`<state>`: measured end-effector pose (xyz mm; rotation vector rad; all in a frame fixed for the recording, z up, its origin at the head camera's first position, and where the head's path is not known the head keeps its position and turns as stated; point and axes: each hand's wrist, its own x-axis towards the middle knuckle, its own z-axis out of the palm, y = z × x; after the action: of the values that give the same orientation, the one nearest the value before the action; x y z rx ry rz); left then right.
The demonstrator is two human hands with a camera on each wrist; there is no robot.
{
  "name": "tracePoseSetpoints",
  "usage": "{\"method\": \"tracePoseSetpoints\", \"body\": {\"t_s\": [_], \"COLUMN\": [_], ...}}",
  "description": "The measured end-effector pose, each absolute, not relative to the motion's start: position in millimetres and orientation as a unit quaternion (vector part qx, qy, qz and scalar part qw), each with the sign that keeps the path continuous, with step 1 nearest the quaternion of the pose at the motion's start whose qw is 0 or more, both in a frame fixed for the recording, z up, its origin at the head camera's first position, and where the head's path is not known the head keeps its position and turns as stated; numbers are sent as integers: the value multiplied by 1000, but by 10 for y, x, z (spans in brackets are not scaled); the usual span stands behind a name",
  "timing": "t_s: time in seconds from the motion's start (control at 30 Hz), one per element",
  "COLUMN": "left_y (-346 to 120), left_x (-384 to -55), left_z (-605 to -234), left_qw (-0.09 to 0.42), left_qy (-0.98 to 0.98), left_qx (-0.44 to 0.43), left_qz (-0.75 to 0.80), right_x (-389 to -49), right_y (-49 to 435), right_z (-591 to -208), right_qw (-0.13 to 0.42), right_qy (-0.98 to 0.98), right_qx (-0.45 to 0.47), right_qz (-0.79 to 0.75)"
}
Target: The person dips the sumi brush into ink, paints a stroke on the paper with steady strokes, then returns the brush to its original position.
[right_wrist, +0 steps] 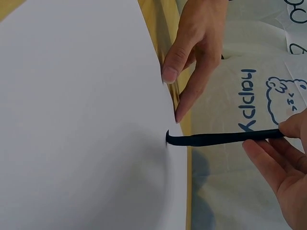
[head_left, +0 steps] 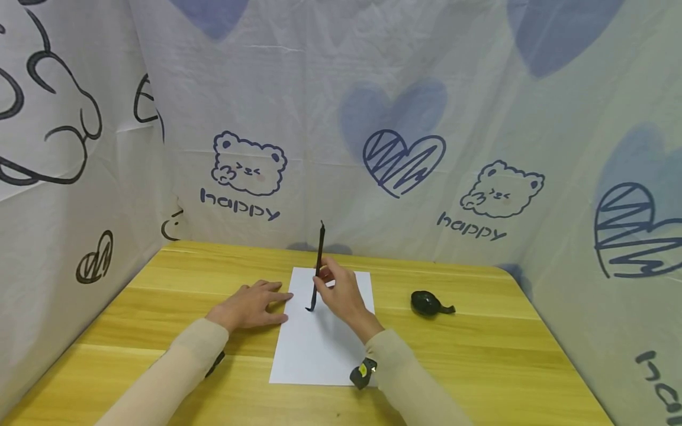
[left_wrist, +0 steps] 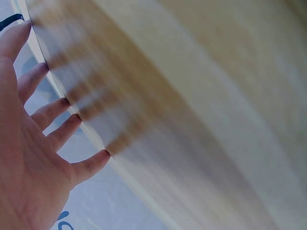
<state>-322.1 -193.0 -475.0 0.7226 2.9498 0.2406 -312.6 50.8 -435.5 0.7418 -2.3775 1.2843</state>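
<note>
A white sheet of paper (head_left: 306, 358) lies on the wooden table. My right hand (head_left: 343, 294) pinches a dark ink brush (head_left: 321, 251) above it, the handle nearly upright. In the right wrist view the black bristles (right_wrist: 176, 140) bend sideways where they meet the paper; any mark under them is hard to make out. My left hand (head_left: 253, 307) is spread beside the sheet, and its thumb and index fingertip touch the left edge. The left wrist view shows that hand (left_wrist: 36, 158) with all its fingers extended and the fingertips down on the surface.
To the right of the paper, a dark rounded object (head_left: 425, 303) with a narrow stem lies on the yellow wood-grain table (head_left: 479, 355). Printed cloth (head_left: 319, 118) hangs behind the table and along both sides. A dark wrist device (head_left: 363, 373) sits by the right sleeve.
</note>
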Motion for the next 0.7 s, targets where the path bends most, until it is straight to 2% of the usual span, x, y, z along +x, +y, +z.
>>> {"method": "tracePoseSetpoints", "body": {"t_s": [0.7], "left_y": [-1925], "left_x": [-3197], "left_z": [-4735], "left_qw": [48], "left_qy": [967], "left_qx": [235], "left_qz": [81], "right_x": [-3125], "right_y": [524], "right_z": [-4351], "right_qw": [185], "right_qy": [-842], "right_qx": [251], "right_qz": [440]}}
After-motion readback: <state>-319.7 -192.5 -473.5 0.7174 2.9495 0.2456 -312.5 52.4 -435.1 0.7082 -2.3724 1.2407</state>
